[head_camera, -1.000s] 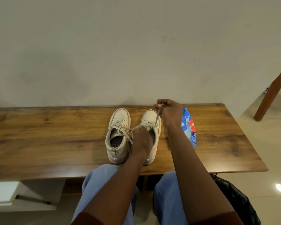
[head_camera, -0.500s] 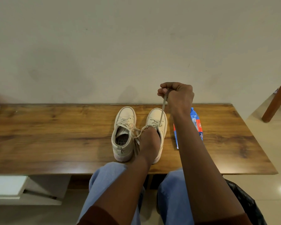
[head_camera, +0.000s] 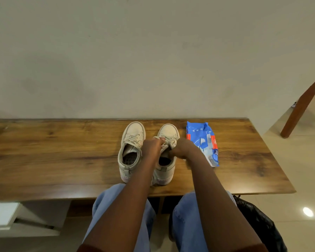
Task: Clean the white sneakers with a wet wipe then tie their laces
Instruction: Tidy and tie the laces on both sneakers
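Note:
Two white sneakers stand side by side on the wooden table (head_camera: 53,151), toes toward the wall. The left sneaker (head_camera: 131,151) has loose laces lying over its tongue. Over the laces of the right sneaker (head_camera: 168,132) both my hands meet. My left hand (head_camera: 152,145) pinches a lace at the shoe's left side. My right hand (head_camera: 184,148) grips the other lace end at the shoe's right side, fingers curled. Much of the right sneaker's tongue is hidden by my hands.
A blue and red pack of wet wipes (head_camera: 203,140) lies right of the sneakers. A wooden leg (head_camera: 302,106) slants at far right above the tiled floor. A black bag (head_camera: 258,224) sits by my right knee. The wall stands directly behind the table.
My right hand, which was pulling a lace high above the right sneaker, has come down to the shoe beside my left hand. The wipes pack is now fully visible.

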